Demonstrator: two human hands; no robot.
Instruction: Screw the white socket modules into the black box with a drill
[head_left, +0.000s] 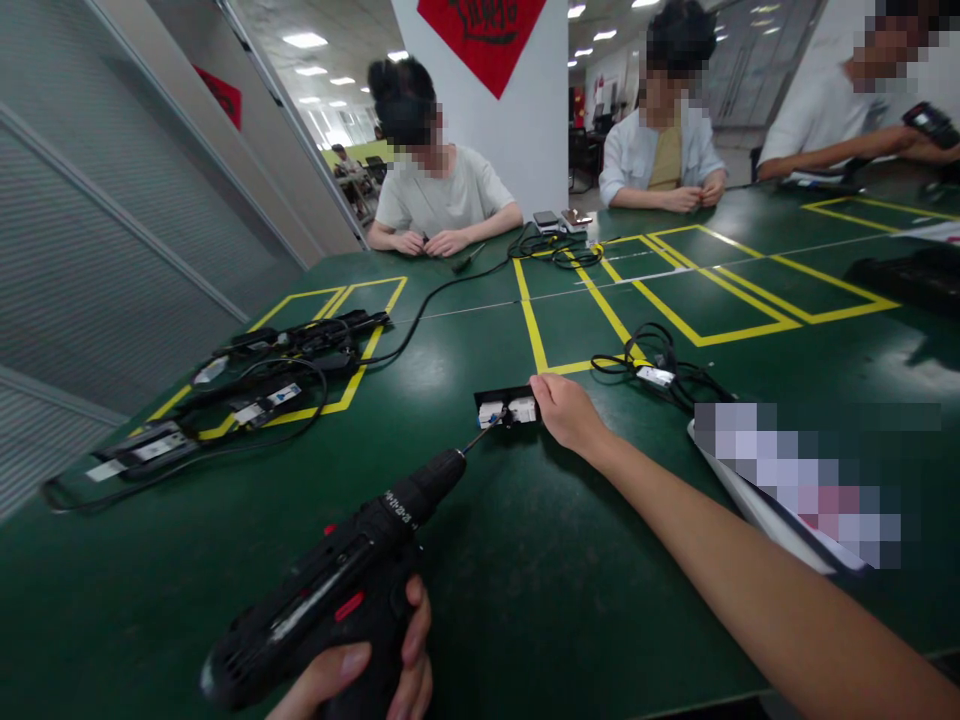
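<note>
My left hand (pixel 405 650) grips the handle of a black cordless drill (pixel 352 560) with red marks, pointing up and right. Its long thin bit (pixel 481 435) reaches a small black housing with white blocks inside (pixel 508 410), tip at or very near its middle; contact is hard to make out. My right hand (pixel 570 412) pinches the right end of that housing, fingers closed, holding it at the green tabletop. The far-side fingers of this hand are hidden.
Black cables and housings with white parts (pixel 270 385) lie on the left. A coiled cable (pixel 660 365) and a flat pale-edged object (pixel 772 490), partly blurred, are on the right. Yellow tape (pixel 532 330) marks the green table. Several people sit opposite; a screwdriver (pixel 469 258) lies near one.
</note>
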